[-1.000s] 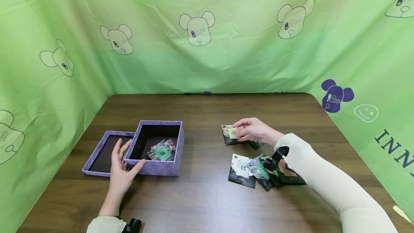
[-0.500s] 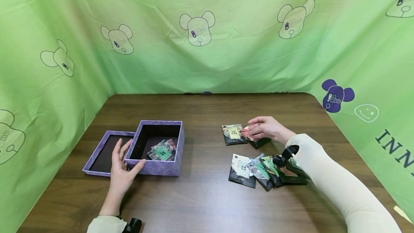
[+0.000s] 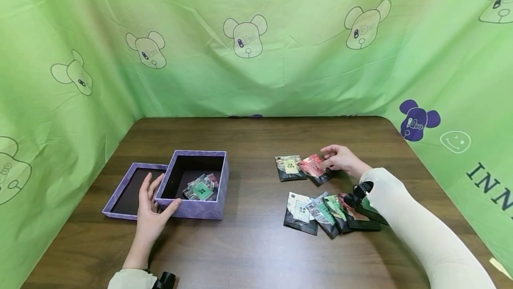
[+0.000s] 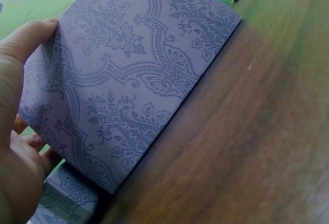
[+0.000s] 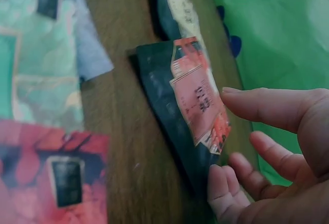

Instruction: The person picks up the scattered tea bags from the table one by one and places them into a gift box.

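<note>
green backdrop cloth [image 3: 486, 182]: big dark letters "INN", the rest got cut off
red packet [image 5: 198, 98]: label print was too blurry to read

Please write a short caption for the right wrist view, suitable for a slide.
Right hand touching the edge of a red-labelled black sachet lying on the wooden table, other sachets nearby.
</note>
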Available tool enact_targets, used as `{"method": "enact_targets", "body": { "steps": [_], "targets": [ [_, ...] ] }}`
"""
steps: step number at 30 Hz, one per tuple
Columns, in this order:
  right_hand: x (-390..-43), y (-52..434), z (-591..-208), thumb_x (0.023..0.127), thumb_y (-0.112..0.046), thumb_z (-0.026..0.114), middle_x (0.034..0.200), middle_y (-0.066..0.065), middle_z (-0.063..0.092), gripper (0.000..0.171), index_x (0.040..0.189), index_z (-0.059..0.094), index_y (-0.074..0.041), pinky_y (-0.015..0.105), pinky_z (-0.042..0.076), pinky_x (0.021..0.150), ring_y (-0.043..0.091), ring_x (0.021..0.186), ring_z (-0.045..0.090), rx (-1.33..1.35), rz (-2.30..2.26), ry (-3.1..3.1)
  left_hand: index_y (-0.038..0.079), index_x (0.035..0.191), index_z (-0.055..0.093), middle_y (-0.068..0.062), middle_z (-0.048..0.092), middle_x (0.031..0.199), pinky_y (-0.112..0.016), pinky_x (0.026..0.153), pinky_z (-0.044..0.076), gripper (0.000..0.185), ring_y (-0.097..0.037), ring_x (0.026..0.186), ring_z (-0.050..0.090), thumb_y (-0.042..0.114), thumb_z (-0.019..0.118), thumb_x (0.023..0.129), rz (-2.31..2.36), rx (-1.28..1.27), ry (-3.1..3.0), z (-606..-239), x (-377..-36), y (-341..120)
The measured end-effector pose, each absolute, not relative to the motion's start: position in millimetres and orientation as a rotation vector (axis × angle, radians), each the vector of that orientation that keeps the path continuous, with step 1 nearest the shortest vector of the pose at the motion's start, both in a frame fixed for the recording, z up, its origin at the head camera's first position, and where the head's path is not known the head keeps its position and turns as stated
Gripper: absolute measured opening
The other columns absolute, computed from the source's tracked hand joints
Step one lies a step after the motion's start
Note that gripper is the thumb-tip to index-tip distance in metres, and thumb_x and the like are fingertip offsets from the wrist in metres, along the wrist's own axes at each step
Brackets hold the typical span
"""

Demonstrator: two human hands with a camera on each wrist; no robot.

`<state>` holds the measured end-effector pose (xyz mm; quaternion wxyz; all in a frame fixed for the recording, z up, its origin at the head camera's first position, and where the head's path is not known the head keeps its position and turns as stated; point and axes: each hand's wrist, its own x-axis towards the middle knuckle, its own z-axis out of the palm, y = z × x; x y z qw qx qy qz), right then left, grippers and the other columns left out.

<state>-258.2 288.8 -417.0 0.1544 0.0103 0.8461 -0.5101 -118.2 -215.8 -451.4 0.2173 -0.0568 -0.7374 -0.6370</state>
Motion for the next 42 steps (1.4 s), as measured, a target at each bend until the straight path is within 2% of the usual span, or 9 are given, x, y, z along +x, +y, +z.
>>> {"method": "enact_targets", "body": {
  "steps": [5, 12, 19, 23, 30, 34, 39, 42],
  "targets": [
    [-258.3, 284.7, -419.7, 0.076, -0.001, 0.078, 0.110, 0.023, 0.049, 0.074, 0.137, 0.038, 0.014, 0.028, 0.047, 0.067, 0.019, 0.087, 0.049, -0.029, -1.357, 2.502, 0.003, 0.154, 0.019, 0.004, 0.047, 0.142, -0.013, 0.102, 0.032, 0.096, -0.001, 0.127, 0.044, -0.023, 0.068, 0.076, -1.765, -0.168, -2.036, -450.7, -117.7, -215.1],
    [-258.0, 278.4, -426.3, 0.065, 0.002, 0.081, 0.101, 0.025, 0.056, 0.078, 0.132, 0.043, 0.015, 0.030, 0.046, 0.072, 0.030, 0.088, 0.055, -0.128, -1.231, 2.625, 0.003, 0.154, 0.019, 0.000, 0.047, 0.143, -0.013, 0.101, 0.033, 0.096, -0.001, 0.127, 0.044, -0.023, 0.068, 0.076, -1.761, -0.176, -2.037, -448.9, -116.9, -214.7],
    [-258.3, 274.4, -428.4, 0.064, 0.004, 0.081, 0.092, 0.018, 0.054, 0.077, 0.131, 0.045, 0.014, 0.032, 0.044, 0.067, 0.028, 0.081, 0.052, -0.089, -1.187, 2.656, 0.002, 0.154, 0.018, -0.001, 0.047, 0.144, -0.013, 0.101, 0.033, 0.096, -0.001, 0.127, 0.043, -0.022, 0.069, 0.076, -1.753, -0.167, -2.046, -448.6, -118.0, -215.5],
    [-258.9, 274.5, -428.2, 0.065, 0.007, 0.078, 0.088, 0.013, 0.052, 0.066, 0.124, 0.049, 0.013, 0.031, 0.042, 0.065, 0.024, 0.078, 0.048, -0.084, -1.201, 2.665, 0.002, 0.154, 0.018, -0.003, 0.047, 0.144, -0.014, 0.101, 0.033, 0.095, -0.001, 0.127, 0.044, -0.023, 0.068, 0.076, -1.758, -0.171, -2.045, -448.8, -119.1, -215.0],
    [-264.7, 283.8, -423.6, 0.065, 0.007, 0.077, 0.080, 0.006, 0.061, 0.040, 0.101, 0.060, 0.011, 0.029, 0.044, 0.066, 0.015, 0.072, 0.051, -0.181, -1.169, 2.678, 0.001, 0.154, 0.019, 0.000, 0.047, 0.143, -0.013, 0.101, 0.033, 0.095, -0.001, 0.126, 0.045, -0.022, 0.068, 0.076, -1.756, -0.168, -2.043, -448.7, -117.9, -214.7],
    [-265.0, 287.3, -417.6, 0.070, 0.009, 0.070, 0.084, 0.008, 0.061, 0.043, 0.110, 0.057, 0.018, 0.028, 0.047, 0.060, 0.013, 0.071, 0.052, -0.132, -1.202, 2.609, 0.001, 0.153, 0.019, 0.005, 0.047, 0.142, -0.013, 0.101, 0.033, 0.095, -0.001, 0.126, 0.045, -0.023, 0.068, 0.076, -1.757, -0.174, -2.036, -449.2, -117.8, -214.6],
    [-263.3, 291.2, -409.6, 0.085, 0.011, 0.057, 0.103, 0.023, 0.065, 0.044, 0.126, 0.048, 0.023, 0.036, 0.056, 0.064, 0.013, 0.073, 0.062, -0.095, -1.255, 2.488, 0.000, 0.153, 0.018, 0.006, 0.047, 0.141, -0.013, 0.101, 0.034, 0.095, -0.001, 0.125, 0.046, -0.023, 0.068, 0.076, -1.759, -0.179, -2.032, -450.3, -118.2, -214.6],
    [-263.8, 293.3, -405.3, 0.084, 0.013, 0.058, 0.111, 0.028, 0.064, 0.047, 0.129, 0.047, 0.022, 0.038, 0.057, 0.067, 0.015, 0.075, 0.065, -0.108, -1.257, 2.474, 0.000, 0.153, 0.018, 0.005, 0.047, 0.141, -0.014, 0.101, 0.034, 0.095, -0.001, 0.125, 0.046, -0.023, 0.068, 0.076, -1.758, -0.182, -2.029, -450.6, -118.7, -214.9]
  ]
}}
